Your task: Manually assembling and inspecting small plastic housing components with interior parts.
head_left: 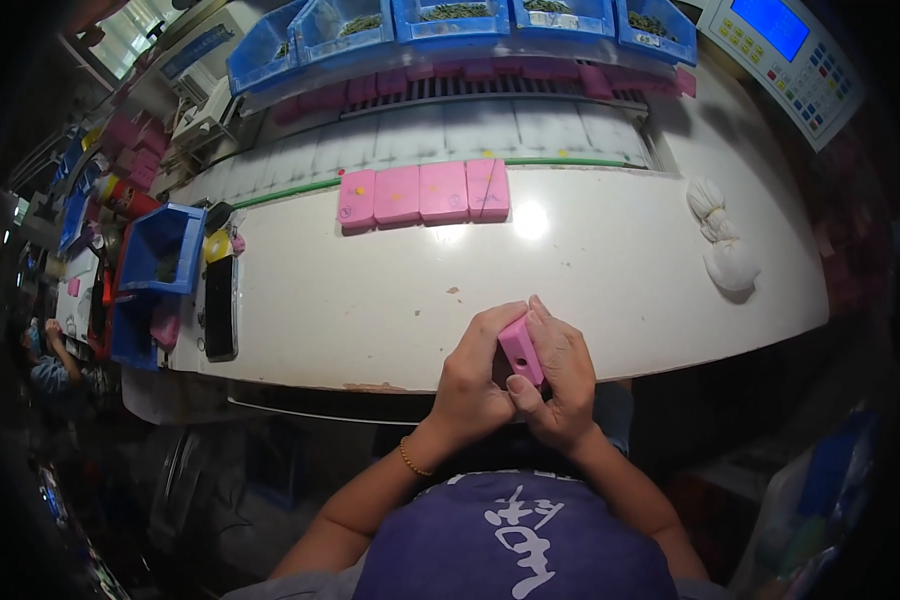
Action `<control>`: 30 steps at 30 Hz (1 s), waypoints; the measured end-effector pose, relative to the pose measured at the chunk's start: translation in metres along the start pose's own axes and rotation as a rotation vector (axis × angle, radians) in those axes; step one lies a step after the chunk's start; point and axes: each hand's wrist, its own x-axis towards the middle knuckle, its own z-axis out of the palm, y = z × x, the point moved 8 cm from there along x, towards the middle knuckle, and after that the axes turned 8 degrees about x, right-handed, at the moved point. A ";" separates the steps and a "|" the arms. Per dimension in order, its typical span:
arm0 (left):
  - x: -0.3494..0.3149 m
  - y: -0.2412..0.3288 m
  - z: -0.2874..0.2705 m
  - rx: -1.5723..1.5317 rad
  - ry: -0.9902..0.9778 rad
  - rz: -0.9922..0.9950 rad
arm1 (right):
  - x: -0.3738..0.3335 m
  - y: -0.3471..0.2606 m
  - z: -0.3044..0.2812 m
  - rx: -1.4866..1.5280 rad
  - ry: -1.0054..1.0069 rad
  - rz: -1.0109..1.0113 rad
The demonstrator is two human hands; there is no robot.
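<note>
Between my two hands, above the near edge of the white table, is a pink block point(519, 350) with a dark round hole in its end face. My left hand point(473, 378) wraps its left side, the fingers bent round it. My right hand point(564, 376) presses on the other side, its thumb low near the hole and its fingers along the block. Farther back, a row of several pink blocks point(398, 196) lies side by side, with yellow dots and pen marks on top.
Blue bins point(450, 22) of small parts line the back above a slatted rack. At left stand a blue bin point(162, 250) and a black phone point(221, 310). A white cloth bundle point(727, 262) lies right, below a keypad panel point(792, 60). Another person point(52, 365) sits far left.
</note>
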 end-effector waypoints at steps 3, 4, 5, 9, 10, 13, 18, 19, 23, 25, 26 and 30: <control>-0.001 -0.001 0.001 -0.007 0.000 -0.012 | 0.001 0.000 0.000 -0.012 -0.001 -0.002; -0.001 -0.001 0.001 -0.008 0.002 -0.017 | 0.001 -0.001 0.000 -0.021 -0.004 -0.009; -0.001 -0.001 0.001 -0.011 -0.001 -0.015 | 0.001 -0.001 -0.001 -0.031 -0.005 -0.016; 0.000 0.001 0.001 0.000 -0.004 -0.004 | 0.000 0.000 0.000 -0.036 0.000 -0.016; 0.000 0.001 0.001 -0.002 -0.001 -0.003 | 0.001 -0.001 0.000 -0.033 0.002 -0.019; 0.000 0.000 0.002 0.007 0.002 0.000 | -0.001 0.001 0.001 -0.031 0.004 -0.018; 0.000 0.001 0.003 0.012 -0.001 0.006 | -0.001 0.000 -0.002 -0.037 0.009 -0.025; 0.000 0.001 0.004 0.022 -0.002 0.018 | -0.001 0.000 -0.003 -0.037 0.009 -0.026; -0.001 0.001 0.001 0.027 0.005 0.015 | 0.000 0.000 0.000 -0.028 0.004 -0.030; -0.001 0.001 0.002 0.024 0.008 0.017 | 0.000 0.000 -0.001 -0.028 0.004 -0.028; 0.000 0.001 0.002 0.024 0.010 0.019 | 0.000 0.000 -0.001 -0.024 0.004 -0.025; 0.000 0.002 0.001 0.035 0.006 0.020 | 0.000 -0.001 -0.001 -0.039 -0.003 -0.031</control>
